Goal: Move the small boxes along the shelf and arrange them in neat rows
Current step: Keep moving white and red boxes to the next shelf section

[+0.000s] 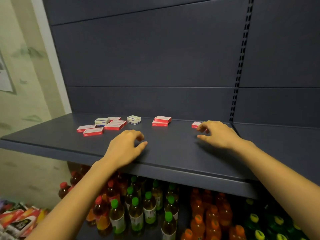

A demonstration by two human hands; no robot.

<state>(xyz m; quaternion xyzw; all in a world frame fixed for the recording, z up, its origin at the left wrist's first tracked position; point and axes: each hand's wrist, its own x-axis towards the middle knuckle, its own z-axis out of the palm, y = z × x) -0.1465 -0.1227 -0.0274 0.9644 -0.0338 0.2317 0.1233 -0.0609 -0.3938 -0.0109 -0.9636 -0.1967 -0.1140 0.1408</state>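
Fingertips [203, 126] of my R hand [219, 134] sit at the near edge of the lone red box [195, 124]. It lies flat on the shelf [173, 153], just left of the foot of the slotted upright [239, 70]. Hand is half open: fingers loosely curved, thumb held apart toward the shelf front, nothing pinched. Can't tell if the tips actually touch the card. L hand [125, 147] rests on the shelf well left of the upright, near the front lip, fingers slack & curled, holding nothing.

Further left of the upright is a stacked pair of red boxes [161, 120], top one skewed on the bottom one. Next out, a white box [133, 119] on its own, turned at an angle. Farthest from the upright is a jumbled cluster [102, 126] of red & white boxes, some overlapping, no row at all.

Handling, my guess: thin card cartons, v. light, stiff on the faces but crushable if squeezed hard. Shelf looks smooth, so they should slide w/ a fingertip push, no lift needed. Best hold is thumb & fingers across the two long sides, or flat fingers on top to drag. Stacked ones will prob. shear apart if pushed by the top box only, so push low.
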